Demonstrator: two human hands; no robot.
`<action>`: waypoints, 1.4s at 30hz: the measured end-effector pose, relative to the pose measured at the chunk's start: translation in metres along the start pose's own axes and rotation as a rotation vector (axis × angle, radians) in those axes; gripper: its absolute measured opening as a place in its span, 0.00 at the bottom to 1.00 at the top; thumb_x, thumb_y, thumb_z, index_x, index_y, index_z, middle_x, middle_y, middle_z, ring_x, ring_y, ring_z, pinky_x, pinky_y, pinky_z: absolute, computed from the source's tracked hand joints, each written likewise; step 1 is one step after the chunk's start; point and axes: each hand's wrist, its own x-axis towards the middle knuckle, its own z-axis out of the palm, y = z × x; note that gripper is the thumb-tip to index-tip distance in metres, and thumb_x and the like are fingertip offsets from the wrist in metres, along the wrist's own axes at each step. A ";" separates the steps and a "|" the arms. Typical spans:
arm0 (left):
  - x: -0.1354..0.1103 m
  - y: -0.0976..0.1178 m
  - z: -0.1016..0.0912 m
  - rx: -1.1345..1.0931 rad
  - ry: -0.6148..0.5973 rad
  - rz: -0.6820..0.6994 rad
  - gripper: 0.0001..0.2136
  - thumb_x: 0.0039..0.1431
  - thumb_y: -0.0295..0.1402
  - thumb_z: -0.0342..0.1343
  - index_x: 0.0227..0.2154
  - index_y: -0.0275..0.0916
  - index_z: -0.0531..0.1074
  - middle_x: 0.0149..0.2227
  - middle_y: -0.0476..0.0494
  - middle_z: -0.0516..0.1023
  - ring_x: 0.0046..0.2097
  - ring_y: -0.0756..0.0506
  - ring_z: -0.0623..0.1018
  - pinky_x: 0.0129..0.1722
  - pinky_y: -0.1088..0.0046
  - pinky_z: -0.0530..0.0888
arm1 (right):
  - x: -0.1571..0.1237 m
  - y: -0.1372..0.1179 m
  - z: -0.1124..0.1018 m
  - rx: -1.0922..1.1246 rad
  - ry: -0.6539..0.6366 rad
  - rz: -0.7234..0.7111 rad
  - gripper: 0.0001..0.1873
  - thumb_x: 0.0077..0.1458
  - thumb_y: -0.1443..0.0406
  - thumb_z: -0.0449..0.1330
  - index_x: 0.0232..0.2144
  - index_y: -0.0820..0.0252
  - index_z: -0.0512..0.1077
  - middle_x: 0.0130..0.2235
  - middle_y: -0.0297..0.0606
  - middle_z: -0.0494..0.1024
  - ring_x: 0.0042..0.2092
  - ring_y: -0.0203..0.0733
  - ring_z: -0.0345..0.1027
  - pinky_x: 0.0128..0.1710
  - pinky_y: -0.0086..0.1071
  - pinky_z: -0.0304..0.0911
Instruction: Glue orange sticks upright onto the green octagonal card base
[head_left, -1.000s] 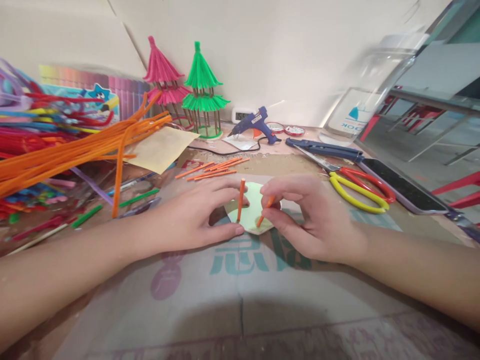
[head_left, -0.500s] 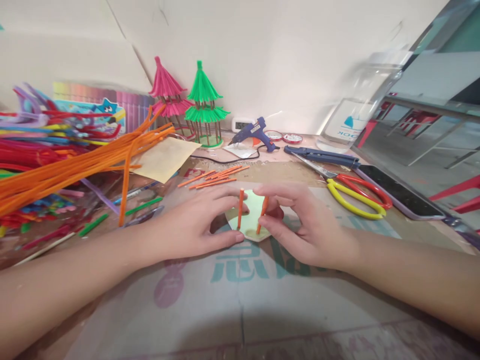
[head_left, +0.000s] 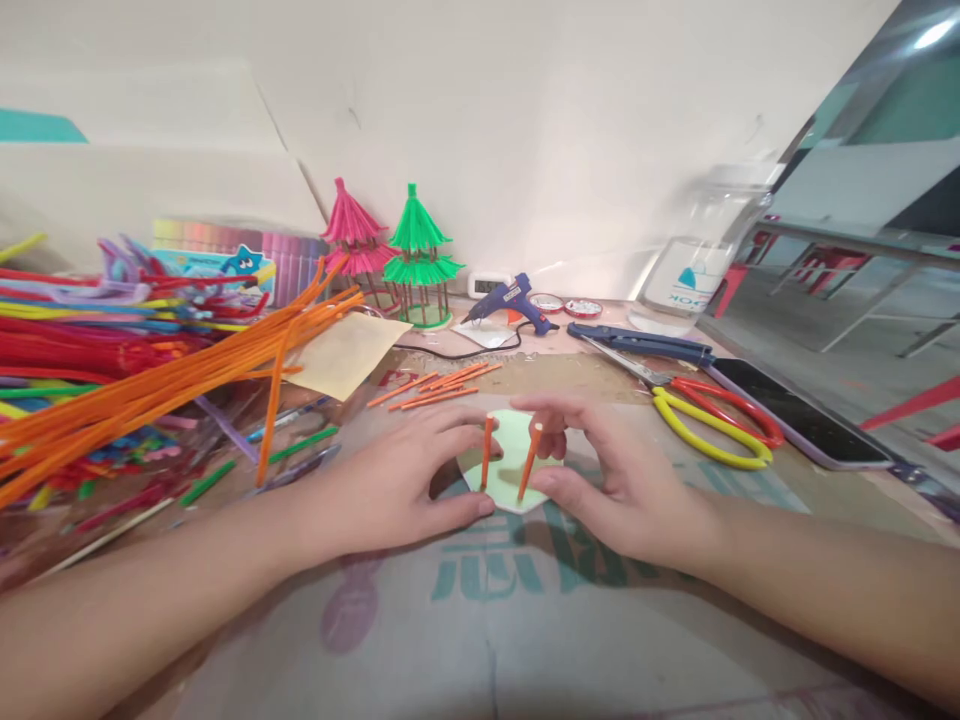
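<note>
A light green card base [head_left: 504, 455] with angled edges lies flat on the sheet in front of me. Two short orange sticks stand on it: the left stick [head_left: 487, 452] is almost upright, while the right stick [head_left: 529, 463] leans to the right. My left hand [head_left: 435, 465] steadies the base from the left, its thumb at the near edge and its fingers curled behind the left stick. At the right side, my right hand [head_left: 600, 470] hovers around the leaning stick, thumb and fingers apart. Several loose orange sticks [head_left: 442, 386] lie just beyond the base.
Orange pipe cleaners [head_left: 187, 375] and other coloured ones pile up at left. Behind stand a pink tower [head_left: 358, 240], a green tower [head_left: 421, 262] and a blue glue gun [head_left: 514, 300]. Scissors [head_left: 712, 425], a phone [head_left: 795, 412] and a clear bottle [head_left: 686, 265] are at right.
My right thumb and fingers have come off the right stick, which stays leaning on the base. My left hand keeps its place. The whole view has tilted upward a little.
</note>
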 end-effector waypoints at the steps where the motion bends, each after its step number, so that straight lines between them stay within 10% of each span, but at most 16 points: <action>1: 0.000 0.000 0.000 0.009 0.000 -0.012 0.15 0.64 0.40 0.58 0.52 0.43 0.71 0.61 0.42 0.70 0.62 0.40 0.70 0.62 0.61 0.67 | 0.001 0.000 0.000 -0.002 -0.003 0.018 0.19 0.64 0.62 0.60 0.55 0.56 0.66 0.36 0.34 0.75 0.35 0.38 0.69 0.36 0.32 0.67; 12: 0.002 0.000 0.001 0.031 -0.001 -0.014 0.16 0.63 0.36 0.57 0.52 0.41 0.71 0.60 0.40 0.71 0.61 0.39 0.71 0.61 0.61 0.69 | 0.006 0.002 0.001 0.013 -0.086 0.105 0.05 0.63 0.67 0.59 0.32 0.58 0.70 0.31 0.31 0.75 0.33 0.34 0.68 0.35 0.28 0.62; 27: 0.002 -0.003 0.002 0.039 0.001 0.012 0.17 0.63 0.37 0.56 0.55 0.42 0.70 0.62 0.40 0.70 0.63 0.39 0.70 0.63 0.58 0.68 | 0.005 0.003 -0.001 -0.050 -0.165 0.040 0.07 0.65 0.68 0.56 0.32 0.58 0.68 0.31 0.33 0.74 0.33 0.36 0.67 0.35 0.30 0.61; 31: 0.002 -0.002 0.001 0.038 0.013 0.018 0.16 0.64 0.37 0.56 0.53 0.41 0.71 0.60 0.39 0.71 0.61 0.39 0.72 0.62 0.60 0.69 | 0.004 0.003 -0.001 0.026 -0.141 0.033 0.02 0.65 0.66 0.56 0.40 0.57 0.68 0.34 0.34 0.74 0.35 0.38 0.69 0.36 0.32 0.65; 35: 0.001 -0.001 0.000 0.025 0.027 0.034 0.15 0.63 0.36 0.56 0.52 0.42 0.71 0.60 0.40 0.72 0.61 0.39 0.72 0.61 0.59 0.69 | 0.003 0.002 -0.002 0.132 -0.003 -0.023 0.21 0.65 0.67 0.55 0.59 0.54 0.61 0.37 0.35 0.72 0.37 0.40 0.67 0.40 0.37 0.67; 42: 0.002 -0.002 0.001 0.032 0.029 0.019 0.15 0.63 0.36 0.57 0.51 0.40 0.70 0.58 0.40 0.72 0.59 0.39 0.73 0.60 0.59 0.70 | 0.003 0.000 -0.006 0.066 0.007 -0.161 0.20 0.66 0.69 0.54 0.58 0.54 0.65 0.40 0.36 0.74 0.38 0.39 0.66 0.41 0.37 0.67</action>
